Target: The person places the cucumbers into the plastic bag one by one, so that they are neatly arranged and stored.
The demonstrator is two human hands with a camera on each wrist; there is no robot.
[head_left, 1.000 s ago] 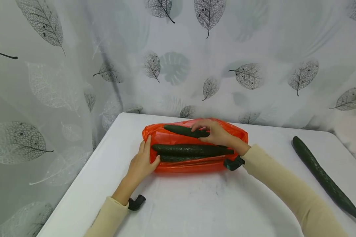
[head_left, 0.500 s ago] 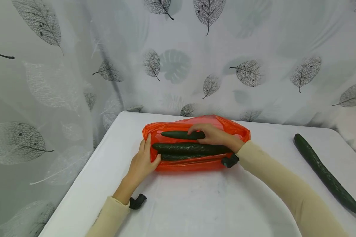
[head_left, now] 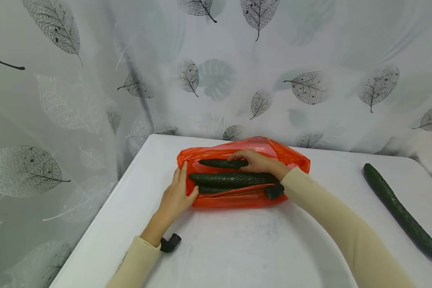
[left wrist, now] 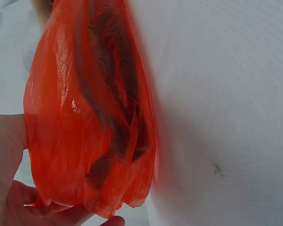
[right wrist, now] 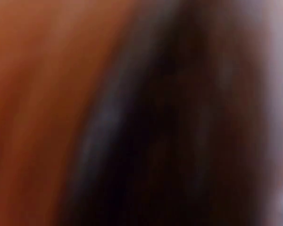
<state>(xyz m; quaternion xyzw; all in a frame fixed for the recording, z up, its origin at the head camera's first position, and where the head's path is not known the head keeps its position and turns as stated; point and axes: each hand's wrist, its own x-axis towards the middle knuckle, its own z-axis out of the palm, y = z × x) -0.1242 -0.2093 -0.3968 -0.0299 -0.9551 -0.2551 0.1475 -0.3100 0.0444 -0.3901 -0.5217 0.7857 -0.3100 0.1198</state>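
Note:
An orange-red plastic bag (head_left: 223, 203) lies on its side at the back of the white table, its opening facing up. My left hand (head_left: 173, 200) holds the bag's left end, thumb at the near rim and fingers along the end wall; the left wrist view shows the bag (left wrist: 61, 155) beside the thumb. Inside lie dark green cucumbers (head_left: 230, 179), side by side. My right hand (head_left: 256, 163) reaches into the bag and grips the right end of a shorter cucumber (head_left: 214, 163) by the far wall. The right wrist view is dark and blurred.
Another long cucumber (head_left: 399, 208) lies slanted on the table's right side. The white table (head_left: 252, 248) ends at a leaf-patterned curtain (head_left: 147, 52) behind and to the left. Black wrist devices (head_left: 171, 243) sit at both cuffs.
The right hand has lowered the shorter cucumber further into the bag and shifted slightly left within it. The bag's far rim has risen a little. The left hand keeps its place on the bag.

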